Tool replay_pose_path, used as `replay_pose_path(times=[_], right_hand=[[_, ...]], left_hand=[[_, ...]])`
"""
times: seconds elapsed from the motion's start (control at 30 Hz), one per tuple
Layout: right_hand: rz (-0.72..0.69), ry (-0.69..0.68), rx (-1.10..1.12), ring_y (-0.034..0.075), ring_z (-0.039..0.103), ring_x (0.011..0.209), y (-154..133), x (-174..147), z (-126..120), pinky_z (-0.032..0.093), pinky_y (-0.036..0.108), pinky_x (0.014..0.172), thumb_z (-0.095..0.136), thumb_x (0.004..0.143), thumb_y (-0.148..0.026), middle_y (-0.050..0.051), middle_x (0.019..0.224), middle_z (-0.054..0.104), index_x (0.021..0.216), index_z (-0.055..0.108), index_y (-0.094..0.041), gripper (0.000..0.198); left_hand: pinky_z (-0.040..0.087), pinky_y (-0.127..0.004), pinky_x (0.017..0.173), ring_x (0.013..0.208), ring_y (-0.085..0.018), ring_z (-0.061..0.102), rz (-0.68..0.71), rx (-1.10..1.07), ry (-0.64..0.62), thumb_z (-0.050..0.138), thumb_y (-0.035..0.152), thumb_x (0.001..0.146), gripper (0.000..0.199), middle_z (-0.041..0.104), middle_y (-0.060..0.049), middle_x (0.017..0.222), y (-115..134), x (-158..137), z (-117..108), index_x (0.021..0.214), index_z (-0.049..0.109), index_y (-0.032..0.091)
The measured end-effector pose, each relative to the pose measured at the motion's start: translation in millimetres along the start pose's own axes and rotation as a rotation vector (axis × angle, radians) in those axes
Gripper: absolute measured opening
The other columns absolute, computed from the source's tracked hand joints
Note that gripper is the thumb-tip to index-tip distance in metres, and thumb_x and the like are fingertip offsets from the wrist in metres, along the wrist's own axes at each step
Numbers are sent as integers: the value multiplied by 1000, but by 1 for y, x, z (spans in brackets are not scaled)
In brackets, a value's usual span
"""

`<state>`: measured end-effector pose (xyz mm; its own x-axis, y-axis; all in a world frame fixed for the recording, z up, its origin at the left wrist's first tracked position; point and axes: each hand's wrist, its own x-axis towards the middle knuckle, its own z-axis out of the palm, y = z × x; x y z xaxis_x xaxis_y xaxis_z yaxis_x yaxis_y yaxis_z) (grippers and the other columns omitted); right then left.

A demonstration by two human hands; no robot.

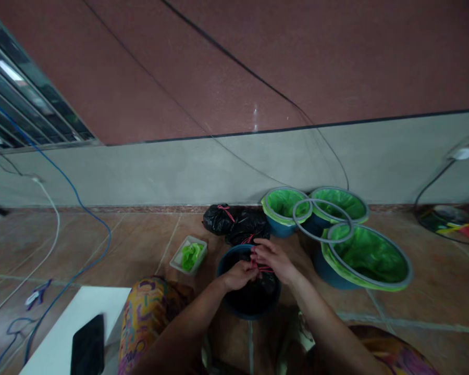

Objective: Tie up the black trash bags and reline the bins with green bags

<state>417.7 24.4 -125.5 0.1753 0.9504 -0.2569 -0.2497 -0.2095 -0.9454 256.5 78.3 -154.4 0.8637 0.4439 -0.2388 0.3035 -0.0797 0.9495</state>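
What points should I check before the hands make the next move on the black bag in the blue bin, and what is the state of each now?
1. Both hands on the red ties: ok; left hand and right hand meet over the red ties.
2. Black bag sits inside the blue bin: ok.
3. Knot closed: cannot tell, fingers hide it.
4. Ready bins nearby: ok; green-lined bins stand to the right.
5. Loose grey ring seated on one bin: not ok, it lies across several.
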Motion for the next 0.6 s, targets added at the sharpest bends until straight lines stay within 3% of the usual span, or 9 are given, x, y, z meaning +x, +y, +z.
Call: replay_pose_path(times=[0.13, 0.27, 0.33, 0.47, 0.6], right_hand=[[-79, 42, -583, 17, 64, 74, 3, -3, -10, 47, 30, 71, 57, 80, -34, 4, 81, 69, 105, 67, -18, 31], [-34, -8, -938, 16, 61, 67, 1, -15, -7, 41, 28, 66, 45, 88, -27, 5, 76, 71, 81, 71, -20, 27], [-19, -14, -1037, 17, 61, 71, 0, -21, 0, 39, 28, 67, 43, 89, -25, 7, 76, 71, 73, 69, -20, 31], [-45, -79, -1062, 18, 63, 78, 2, -32, 12, 39, 29, 70, 47, 87, -24, 7, 81, 72, 75, 71, -20, 27], [-32, -137, -1099, 19, 63, 77, 10, -37, 14, 40, 30, 70, 50, 84, -24, 8, 79, 72, 73, 72, -21, 25]], left_hand=[[36, -23, 61, 60, -10, 47, -50, -165, 124, 53, 60, 83, 50, 54, 1, 61, -6, 0, -3, 78, 68, 13], [36, -24, 60, 61, -10, 49, -87, -326, 245, 60, 60, 77, 49, 58, 0, 63, -6, 1, -3, 79, 69, 12], [35, -24, 59, 61, -10, 50, -121, -370, 304, 61, 58, 76, 47, 61, -2, 66, -5, 3, -3, 80, 70, 12], [37, -24, 61, 64, -12, 54, -187, -412, 377, 68, 44, 70, 34, 67, -4, 73, -3, 6, -4, 82, 72, 12], [42, -27, 67, 65, -13, 55, -111, -187, 351, 66, 23, 65, 13, 67, -3, 71, 2, 6, -8, 72, 70, 13]])
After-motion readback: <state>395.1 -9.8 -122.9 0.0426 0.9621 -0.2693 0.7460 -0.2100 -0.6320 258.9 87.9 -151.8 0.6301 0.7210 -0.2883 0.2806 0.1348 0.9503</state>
